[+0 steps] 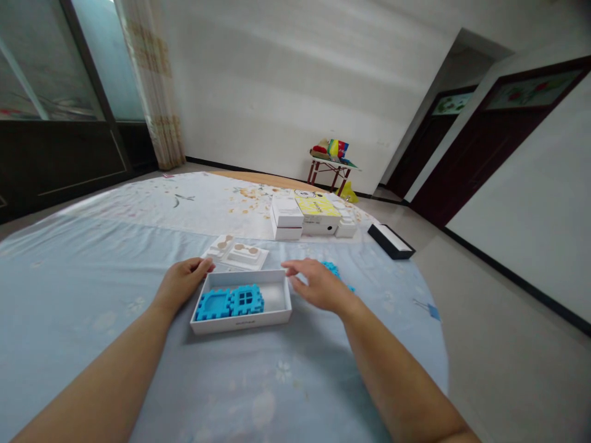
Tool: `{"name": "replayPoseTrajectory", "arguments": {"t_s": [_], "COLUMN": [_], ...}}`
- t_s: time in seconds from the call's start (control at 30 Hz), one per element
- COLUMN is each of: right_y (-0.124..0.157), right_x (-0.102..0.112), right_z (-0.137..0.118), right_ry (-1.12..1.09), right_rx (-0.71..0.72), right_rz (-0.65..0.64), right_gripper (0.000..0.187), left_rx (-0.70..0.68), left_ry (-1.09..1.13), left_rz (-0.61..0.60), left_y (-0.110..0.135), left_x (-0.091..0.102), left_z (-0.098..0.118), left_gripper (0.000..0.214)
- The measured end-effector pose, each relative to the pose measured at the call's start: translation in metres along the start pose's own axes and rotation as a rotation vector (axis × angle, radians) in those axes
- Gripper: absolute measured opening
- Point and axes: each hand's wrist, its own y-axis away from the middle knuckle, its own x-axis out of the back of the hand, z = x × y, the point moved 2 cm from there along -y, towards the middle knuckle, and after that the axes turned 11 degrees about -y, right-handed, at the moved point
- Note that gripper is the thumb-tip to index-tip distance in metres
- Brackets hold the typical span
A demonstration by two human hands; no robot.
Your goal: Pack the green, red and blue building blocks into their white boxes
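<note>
A shallow white box (pixel 242 321) lies on the light blue tablecloth in front of me. Inside it sit blue interlocking foam blocks (pixel 231 302) filling its left half. My left hand (pixel 182 283) rests at the box's far left corner, fingers curled against the rim. My right hand (pixel 314 284) hovers just right of the box's far right corner, fingers spread and holding nothing. More blue blocks (pixel 330 267) lie on the cloth right behind that hand, partly hidden by it.
White moulded inserts (pixel 237 252) lie beyond the box. Further back stand white boxes (pixel 287 216) and a yellow-topped box (pixel 318 209). A black tray (pixel 391 240) sits near the table's right edge. A small red-legged table (pixel 330 166) stands by the far wall.
</note>
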Motion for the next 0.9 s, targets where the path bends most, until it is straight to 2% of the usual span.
{"name": "replayPoseTrajectory", "arguments": {"t_s": [0.1, 0.2, 0.37, 0.47, 0.6, 0.77, 0.9], "right_y": [0.014, 0.033, 0.058, 0.061, 0.06, 0.061, 0.052], "right_x": [0.026, 0.041, 0.034, 0.024, 0.021, 0.027, 0.032], "right_z": [0.039, 0.075, 0.106, 0.115, 0.121, 0.119, 0.114], "right_ry": [0.031, 0.085, 0.036, 0.012, 0.014, -0.01, 0.018], "right_rx": [-0.177, -0.321, -0.438, -0.475, -0.463, -0.429, -0.45], "right_rz": [0.123, 0.134, -0.008, -0.061, -0.062, -0.028, 0.139], "right_gripper": [0.035, 0.041, 0.087, 0.101, 0.096, 0.092, 0.066], "left_rx": [0.004, 0.013, 0.031, 0.035, 0.032, 0.037, 0.049], "left_ry": [-0.006, -0.018, -0.016, -0.032, -0.058, -0.041, -0.029], "left_rz": [0.001, 0.004, -0.022, -0.021, -0.029, -0.033, -0.051], "left_y": [-0.001, -0.001, 0.001, 0.001, 0.002, 0.002, 0.003], "left_x": [0.0, 0.0, 0.001, 0.001, 0.002, 0.003, 0.003], "left_z": [0.0, 0.001, 0.002, 0.001, 0.001, 0.002, 0.004], "left_gripper": [0.045, 0.045, 0.046, 0.047, 0.047, 0.048, 0.047]}}
